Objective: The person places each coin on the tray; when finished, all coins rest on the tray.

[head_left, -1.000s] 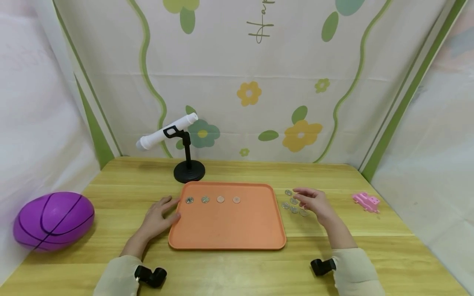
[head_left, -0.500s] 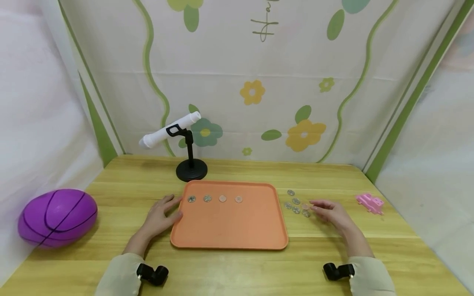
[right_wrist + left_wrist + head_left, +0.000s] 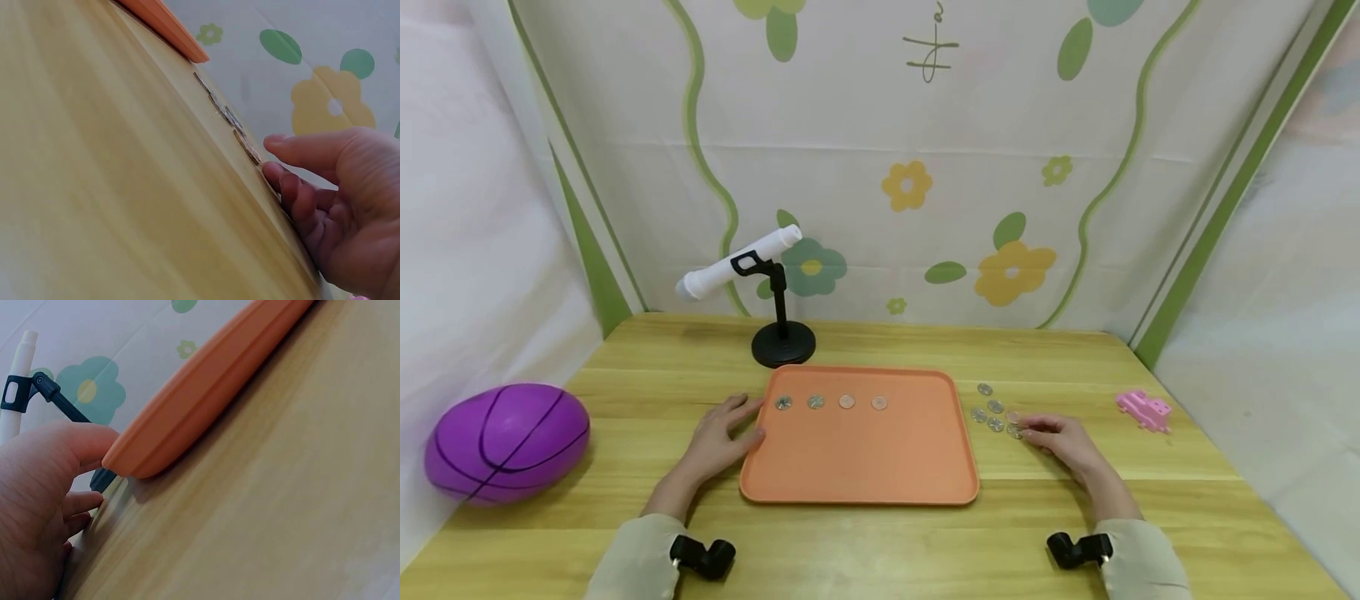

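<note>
A loose cluster of coins (image 3: 995, 410) lies flat on the desk (image 3: 880, 533), just right of the orange tray (image 3: 859, 454). The cluster's long axis runs from the far coin toward the near right. The right hand (image 3: 1062, 440) rests on the desk at the near-right end, fingertips (image 3: 275, 172) touching the nearest coin; fingers are loosely bent, and no coin is seen gripped. Four coins (image 3: 831, 402) are set in a left-to-right row along the tray's far edge. The left hand (image 3: 721, 437) lies flat and relaxed against the tray's left rim, thumb (image 3: 94, 444) touching it. A white tube on a black stand (image 3: 772, 287) is placed behind the tray. A purple ball (image 3: 505, 442) lies far left, a pink toy (image 3: 1142, 409) far right.
</note>
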A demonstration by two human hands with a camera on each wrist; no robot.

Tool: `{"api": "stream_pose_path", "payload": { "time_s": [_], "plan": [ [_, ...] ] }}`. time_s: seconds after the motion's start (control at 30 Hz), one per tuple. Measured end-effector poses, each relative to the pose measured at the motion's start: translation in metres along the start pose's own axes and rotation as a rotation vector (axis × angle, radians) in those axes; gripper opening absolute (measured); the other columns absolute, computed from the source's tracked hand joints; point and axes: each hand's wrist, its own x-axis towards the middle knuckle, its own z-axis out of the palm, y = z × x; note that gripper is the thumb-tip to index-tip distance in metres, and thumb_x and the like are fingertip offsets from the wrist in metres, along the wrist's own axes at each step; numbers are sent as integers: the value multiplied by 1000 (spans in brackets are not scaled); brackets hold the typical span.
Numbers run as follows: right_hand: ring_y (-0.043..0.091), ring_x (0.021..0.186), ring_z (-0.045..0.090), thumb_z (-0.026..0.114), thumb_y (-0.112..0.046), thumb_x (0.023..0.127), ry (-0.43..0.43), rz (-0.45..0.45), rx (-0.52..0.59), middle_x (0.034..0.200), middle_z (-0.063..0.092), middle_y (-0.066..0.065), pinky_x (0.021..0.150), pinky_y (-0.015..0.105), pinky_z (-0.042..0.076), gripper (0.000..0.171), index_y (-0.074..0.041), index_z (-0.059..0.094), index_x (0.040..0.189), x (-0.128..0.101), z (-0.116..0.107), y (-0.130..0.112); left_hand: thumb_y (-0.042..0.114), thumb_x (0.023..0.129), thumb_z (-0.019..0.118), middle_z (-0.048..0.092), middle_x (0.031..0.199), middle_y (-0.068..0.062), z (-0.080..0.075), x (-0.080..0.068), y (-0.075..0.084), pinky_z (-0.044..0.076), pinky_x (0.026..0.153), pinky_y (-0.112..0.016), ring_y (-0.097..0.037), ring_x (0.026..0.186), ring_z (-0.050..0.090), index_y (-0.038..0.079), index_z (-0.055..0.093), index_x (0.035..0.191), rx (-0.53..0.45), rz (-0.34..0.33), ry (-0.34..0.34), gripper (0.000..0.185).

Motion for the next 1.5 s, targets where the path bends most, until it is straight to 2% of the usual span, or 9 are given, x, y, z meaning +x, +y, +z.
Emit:
{"api": "stream_pose_path", "payload": {
  "time_s": [0.1, 0.23, 0.47, 0.57, 0.7, 1.1, 1.23, 1.5],
  "plan": [
    [12, 87, 51, 65, -13, 77, -7, -29, -64, 107, 55, 19, 69, 20, 42, 32, 5, 60, 103, 1, 1, -1, 27, 82, 58, 35, 126, -29, 0, 0, 0, 18, 86, -62, -48, 114, 26, 3, 48, 124, 3, 7, 3, 50],
    [15, 82, 51, 66, -13, 76, -13, -31, -72, 102, 58, 18, 64, 23, 43, 30, 4, 62, 100, 3, 3, 0, 27, 82, 58, 35, 125, -29, 1, 0, 0, 18, 86, -62, -48, 114, 27, 3, 48, 123, 5, 16, 9, 49],
    [11, 72, 50, 67, -16, 75, -31, -122, -67, 85, 62, 7, 58, 23, 41, 24, 0, 66, 93, 3, 4, -2, 27, 82, 58, 35, 125, -29, 2, -1, -1, 18, 86, -62, -47, 114, 26, 2, 49, 123, 12, 21, 15, 49],
    [13, 70, 50, 67, -14, 75, -20, -97, -84, 82, 61, 7, 58, 23, 41, 25, 2, 65, 95, 4, 6, -2, 27, 82, 58, 36, 125, -29, 2, -2, -1, 18, 86, -61, -47, 114, 27, 2, 49, 123, 16, 18, 13, 49],
    [14, 71, 49, 66, -11, 75, 4, -45, -114, 88, 60, 12, 60, 24, 41, 29, 4, 63, 100, 5, 9, -3, 26, 82, 58, 35, 125, -29, 1, -3, 1, 17, 86, -61, -47, 115, 25, 2, 49, 122, -2, 13, 8, 49],
    [16, 74, 49, 65, -8, 77, 12, -75, -137, 102, 58, 18, 59, 24, 41, 27, 4, 63, 101, 6, 11, -3, 26, 82, 58, 34, 126, -29, 0, -2, 2, 16, 87, -61, -46, 116, 24, 2, 48, 123, -9, 7, -1, 48],
    [15, 74, 49, 65, -9, 76, 17, -80, -144, 102, 58, 18, 59, 24, 41, 27, 3, 63, 100, 6, 11, -3, 26, 82, 58, 34, 126, -29, 0, -2, 2, 16, 87, -61, -47, 116, 24, 2, 48, 123, -3, 9, 2, 49],
    [15, 66, 46, 64, -6, 76, 22, -77, -185, 77, 58, 8, 56, 25, 39, 24, 4, 64, 98, 7, 11, -4, 26, 82, 58, 34, 126, -29, 1, -1, 2, 15, 88, -61, -46, 117, 24, 2, 48, 123, -4, 12, 3, 49]
  ]
}}
